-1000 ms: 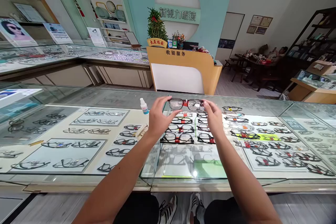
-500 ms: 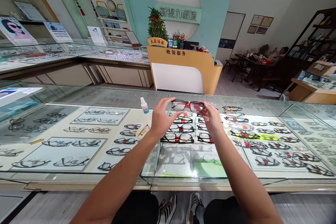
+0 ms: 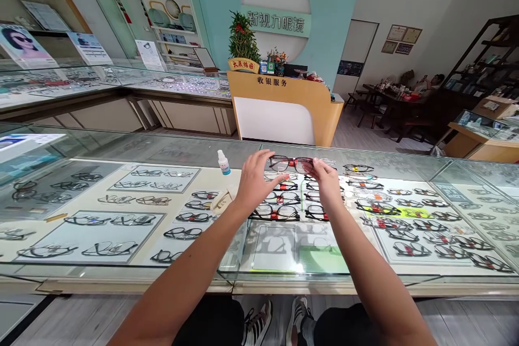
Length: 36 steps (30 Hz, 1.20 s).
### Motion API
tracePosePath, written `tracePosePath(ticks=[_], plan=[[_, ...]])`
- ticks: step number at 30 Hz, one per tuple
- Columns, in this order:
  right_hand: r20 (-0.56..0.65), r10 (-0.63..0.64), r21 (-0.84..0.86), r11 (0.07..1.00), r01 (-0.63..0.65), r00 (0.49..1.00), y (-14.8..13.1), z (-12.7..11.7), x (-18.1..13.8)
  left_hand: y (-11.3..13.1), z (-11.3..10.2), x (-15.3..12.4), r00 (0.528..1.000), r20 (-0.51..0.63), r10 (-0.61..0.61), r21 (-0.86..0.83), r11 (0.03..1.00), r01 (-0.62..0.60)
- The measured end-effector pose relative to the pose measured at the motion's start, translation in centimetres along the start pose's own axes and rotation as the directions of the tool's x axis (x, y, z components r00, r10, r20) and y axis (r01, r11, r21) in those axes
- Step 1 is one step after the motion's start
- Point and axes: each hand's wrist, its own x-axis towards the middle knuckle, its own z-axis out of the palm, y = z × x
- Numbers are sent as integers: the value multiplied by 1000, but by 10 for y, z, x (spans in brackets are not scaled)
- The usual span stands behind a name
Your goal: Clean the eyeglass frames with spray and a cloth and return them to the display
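A pair of eyeglasses (image 3: 292,163) with a dark frame and a red piece at the bridge is held up over the glass counter. My right hand (image 3: 327,179) pinches its right end between thumb and fingers. Around the left end, my left hand (image 3: 254,175) has thumb and fingers spread apart; whether a fingertip touches the frame I cannot tell. Beneath my hands, several eyeglasses (image 3: 279,212) with red tags lie in rows inside the case. A small white spray bottle (image 3: 224,163) with a blue lower part stands on the counter, left of my left hand.
The glass display counter (image 3: 162,273) spans the view, its front edge close to my legs. A pale cloth-like item (image 3: 221,203) lies left of my left forearm. Farther back stand a wooden cashier desk (image 3: 286,89) and another display counter (image 3: 178,84). A person (image 3: 436,82) sits at the far right.
The fingers of my left hand have spread and shifted slightly at the left end of the eyeglasses. The eyeglasses have turned a little in my right hand.
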Motion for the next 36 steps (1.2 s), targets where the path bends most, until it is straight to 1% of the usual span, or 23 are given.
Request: tracePosePath(ticks=[2, 3, 4, 5, 7, 9, 10, 12, 14, 17, 21, 23, 24, 25, 26, 27, 28, 29, 30, 31, 33, 34, 36], plan=[[-31, -56, -91, 994, 53, 998, 0, 0, -2, 6, -1, -1, 998, -52, -28, -46, 999, 26], [-35, -103, -147, 984, 97, 994, -1, 1, -5, 9, -2, -2, 996, -53, -75, -109, 992, 69], [-30, -167, -212, 965, 157, 985, -2, 3, -8, 12, -2, -2, 990, -21, -140, -200, 971, 133], [-11, -242, -280, 932, 230, 970, -3, 5, -12, 14, -3, -1, 976, 48, -212, -307, 927, 216], [69, -393, -410, 827, 385, 917, -3, 9, -21, 17, -2, 0, 908, 252, -334, -501, 758, 418], [184, -493, -484, 708, 515, 850, -1, 13, -29, 16, 0, 2, 813, 426, -397, -623, 522, 582], [242, -519, -497, 660, 564, 820, 1, 15, -32, 15, 1, 3, 773, 486, -408, -663, 403, 630], [336, -535, -501, 596, 628, 776, 7, 17, -35, 13, 3, 4, 720, 563, -405, -717, 193, 669], [394, -532, -499, 562, 660, 750, 13, 17, -35, 10, 6, 4, 692, 601, -399, -739, 51, 672], [439, -536, -497, 525, 691, 722, 18, 15, -32, 8, 8, 3, 660, 635, -401, -737, -57, 674], [493, -545, -463, 496, 735, 678, 16, 15, -33, 6, 9, 4, 631, 676, -381, -718, -145, 681], [477, -556, -430, 527, 733, 681, 10, 16, -36, 4, 8, 5, 632, 675, -380, -712, -111, 694], [432, -563, -420, 566, 709, 705, 6, 17, -37, 3, 8, 5, 646, 647, -405, -719, -41, 694], [358, -560, -411, 624, 665, 747, 2, 17, -37, 2, 7, 5, 677, 584, -448, -732, 71, 678], [261, -536, -393, 700, 596, 803, -3, 17, -37, 1, 5, 5, 727, 478, -494, -738, 223, 637], [154, -484, -355, 786, 506, 861, -7, 16, -35, 0, 4, 5, 789, 335, -514, -722, 397, 566], [57, -404, -287, 869, 403, 913, -12, 15, -32, 0, 1, 5, 852, 179, -491, -674, 570, 470], [-14, -312, -193, 933, 303, 950, -15, 13, -29, 0, -1, 4, 906, 41, -422, -597, 716, 361], [-57, -229, -91, 971, 223, 972, -18, 11, -25, 1, -3, 4, 945, -50, -323, -512, 821, 253], [-77, -163, 7, 986, 164, 984, -21, 10, -22, 2, -5, 4, 971, -93, -219, -437, 885, 158], [-81, -76, 152, 985, 88, 994, -24, 7, -16, 4, -8, 3, 992, -102, -68, -345, 938, 29], [-76, -50, 197, 978, 64, 996, -25, 7, -15, 5, -9, 3, 994, -105, -32, -322, 947, -4], [-54, -9, 242, 970, 22, 998, -26, 8, -15, 4, -10, 3, 990, -143, -15, -290, 957, -27]])
